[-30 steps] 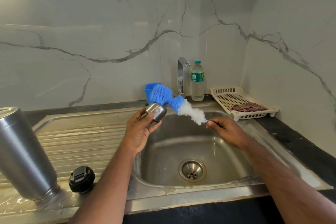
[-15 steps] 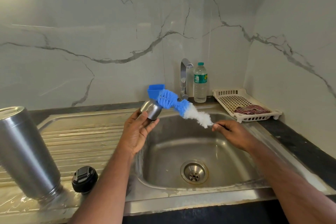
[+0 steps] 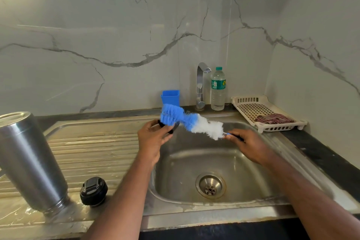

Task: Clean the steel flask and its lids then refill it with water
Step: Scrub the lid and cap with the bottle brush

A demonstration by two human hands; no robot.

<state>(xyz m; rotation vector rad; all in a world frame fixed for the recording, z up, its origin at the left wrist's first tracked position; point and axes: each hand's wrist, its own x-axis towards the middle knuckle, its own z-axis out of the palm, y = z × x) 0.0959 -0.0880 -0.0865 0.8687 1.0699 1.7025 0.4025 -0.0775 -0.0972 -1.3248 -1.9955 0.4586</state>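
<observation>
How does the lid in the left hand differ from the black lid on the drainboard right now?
The held lid is up over the sink, gripped by the left hand; the black lid rests untouched on the drainboard. The brush, held by the right hand, has its blue bristles on the held lid and is apart from the black lid. The held lid is mostly hidden; the black lid is in full view.

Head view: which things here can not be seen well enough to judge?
- Lid in left hand: mostly covered by brush and fingers.
- Brush handle: hidden in right hand.
- Flask mouth: faces down on the drainboard, inside not visible.
- Bottle label: too small to read.
</observation>
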